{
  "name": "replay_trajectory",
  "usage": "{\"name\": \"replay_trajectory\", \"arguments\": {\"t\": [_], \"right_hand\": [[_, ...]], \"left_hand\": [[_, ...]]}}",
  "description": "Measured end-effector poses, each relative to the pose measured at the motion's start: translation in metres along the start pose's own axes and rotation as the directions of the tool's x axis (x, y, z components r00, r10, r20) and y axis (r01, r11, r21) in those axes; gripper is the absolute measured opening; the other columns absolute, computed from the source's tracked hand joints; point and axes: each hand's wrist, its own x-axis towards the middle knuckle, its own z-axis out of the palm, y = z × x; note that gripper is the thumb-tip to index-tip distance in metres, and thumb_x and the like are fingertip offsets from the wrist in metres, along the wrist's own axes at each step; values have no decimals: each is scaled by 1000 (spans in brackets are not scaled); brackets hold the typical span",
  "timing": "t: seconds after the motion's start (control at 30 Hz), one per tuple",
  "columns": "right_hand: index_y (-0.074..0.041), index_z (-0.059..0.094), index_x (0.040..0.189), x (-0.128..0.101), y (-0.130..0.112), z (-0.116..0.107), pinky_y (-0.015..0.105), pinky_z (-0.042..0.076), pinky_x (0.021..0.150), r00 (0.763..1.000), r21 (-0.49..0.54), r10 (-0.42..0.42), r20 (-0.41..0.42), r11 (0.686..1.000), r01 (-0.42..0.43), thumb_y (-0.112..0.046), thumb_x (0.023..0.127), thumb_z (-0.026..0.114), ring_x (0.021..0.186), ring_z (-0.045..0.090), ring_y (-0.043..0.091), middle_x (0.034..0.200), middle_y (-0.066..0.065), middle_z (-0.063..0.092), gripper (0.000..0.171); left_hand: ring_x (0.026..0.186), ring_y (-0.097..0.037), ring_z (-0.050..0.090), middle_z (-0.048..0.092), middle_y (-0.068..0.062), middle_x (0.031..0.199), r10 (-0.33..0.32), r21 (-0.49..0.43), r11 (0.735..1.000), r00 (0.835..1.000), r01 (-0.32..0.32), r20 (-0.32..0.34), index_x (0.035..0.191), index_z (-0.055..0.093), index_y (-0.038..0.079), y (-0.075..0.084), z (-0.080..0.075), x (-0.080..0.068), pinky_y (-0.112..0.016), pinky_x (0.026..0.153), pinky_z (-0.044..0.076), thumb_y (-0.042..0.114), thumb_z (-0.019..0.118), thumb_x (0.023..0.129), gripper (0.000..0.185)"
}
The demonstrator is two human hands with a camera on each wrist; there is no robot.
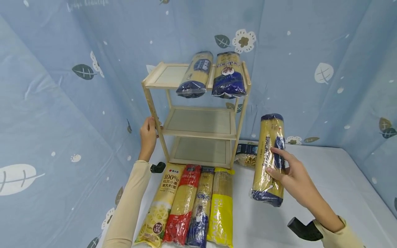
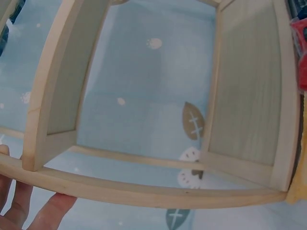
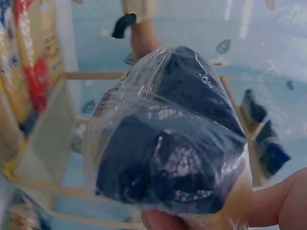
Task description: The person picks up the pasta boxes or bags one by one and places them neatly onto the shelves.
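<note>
My left hand (image 1: 148,136) grips the left post of a three-tier wooden shelf rack (image 1: 200,135) at about middle-tier height. In the left wrist view its fingers (image 2: 53,211) lie around the pale post (image 2: 144,191). To the right of the rack, my right hand (image 1: 297,181) holds a clear-wrapped pack of spaghetti (image 1: 260,168) with dark blue ends, upright and slightly tilted in the air. The pack's blue end (image 3: 168,158) fills the middle of the right wrist view. Two more pasta packs, one left (image 1: 197,74) and one right (image 1: 228,75), lie on the top tier, jutting over its front edge.
Before the rack lie a cream noodle pack (image 1: 161,206), a red pack (image 1: 183,203), a blue-ended pack (image 1: 201,206) and a yellow pack (image 1: 221,210) side by side. A short-pasta bag (image 1: 246,156) sits right of the rack's foot. Patterned blue cloth (image 1: 310,51) hangs behind.
</note>
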Motion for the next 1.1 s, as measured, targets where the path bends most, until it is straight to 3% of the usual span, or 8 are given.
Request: {"name": "replay_trajectory", "arguments": {"t": [0.13, 0.3, 0.4, 0.5, 0.6, 0.8, 0.97, 1.1], "right_hand": [[-9, 28, 148, 7, -15, -14, 30, 54, 58, 999, -19, -38, -4, 999, 38, -11, 92, 63, 70, 66, 22, 132, 29, 38, 66], [-11, 30, 148, 15, -32, -30, 26, 50, 50, 995, -53, -94, -36, 994, 92, -12, 92, 63, 64, 66, 16, 122, 30, 49, 65], [-13, 31, 148, 20, -43, -38, 26, 45, 45, 991, -83, -119, -66, 990, 113, -12, 92, 64, 62, 66, 11, 113, 29, 55, 65], [-14, 32, 148, 24, -54, -46, 25, 44, 46, 986, -112, -139, -88, 985, 129, -13, 92, 65, 67, 67, 7, 113, 27, 55, 65], [-18, 34, 147, 27, -67, -55, 29, 36, 43, 982, -151, -155, -107, 979, 138, -17, 91, 66, 65, 66, 6, 114, 22, 57, 65], [-28, 38, 145, 35, -93, -67, 24, 45, 47, 980, -155, -164, -116, 977, 145, -20, 88, 70, 67, 68, 8, 125, 2, 47, 65], [-27, 41, 144, 45, -117, -75, 23, 52, 52, 971, -109, -219, -90, 972, 209, -18, 87, 71, 70, 69, 12, 139, 2, 44, 64], [-29, 40, 144, 55, -136, -76, 23, 51, 53, 976, -97, -209, -55, 974, 203, -22, 87, 71, 76, 70, 15, 148, 5, 36, 65]], "left_hand": [[86, -30, 64, 63, -8, 95, -12, 11, 1000, 1000, 12, -7, 115, 59, 8, 0, -1, -1, -50, 58, 52, 39, 33, 103, 41], [84, -27, 65, 63, -15, 96, -13, 12, 1000, 1000, 13, -14, 112, 59, 10, 1, -2, -3, -42, 56, 54, 40, 33, 103, 41], [83, -26, 66, 63, -19, 97, -12, 11, 1000, 1000, 12, -22, 110, 59, 9, 2, -3, -4, -41, 55, 53, 41, 34, 102, 42], [82, -25, 66, 64, -19, 97, -16, 20, 1000, 1000, 16, -25, 110, 60, 10, 1, -3, -3, -41, 55, 53, 42, 34, 102, 42], [83, -24, 66, 64, -17, 98, -15, 30, 999, 1000, 15, -15, 111, 60, 10, 1, -2, -1, -42, 56, 53, 44, 33, 102, 44], [86, -25, 66, 64, -13, 99, -18, 24, 1000, 1000, 19, -3, 114, 58, 10, 0, -3, -2, -42, 58, 55, 45, 32, 102, 45], [87, -30, 66, 64, -16, 100, -10, 13, 1000, 1000, 10, -7, 116, 59, 8, 2, -2, 0, -46, 57, 54, 37, 32, 104, 41], [88, -35, 65, 62, -21, 101, -1, 3, 1000, 1000, 1, 2, 117, 58, 6, 1, -3, -2, -50, 56, 53, 30, 32, 105, 38]]}}
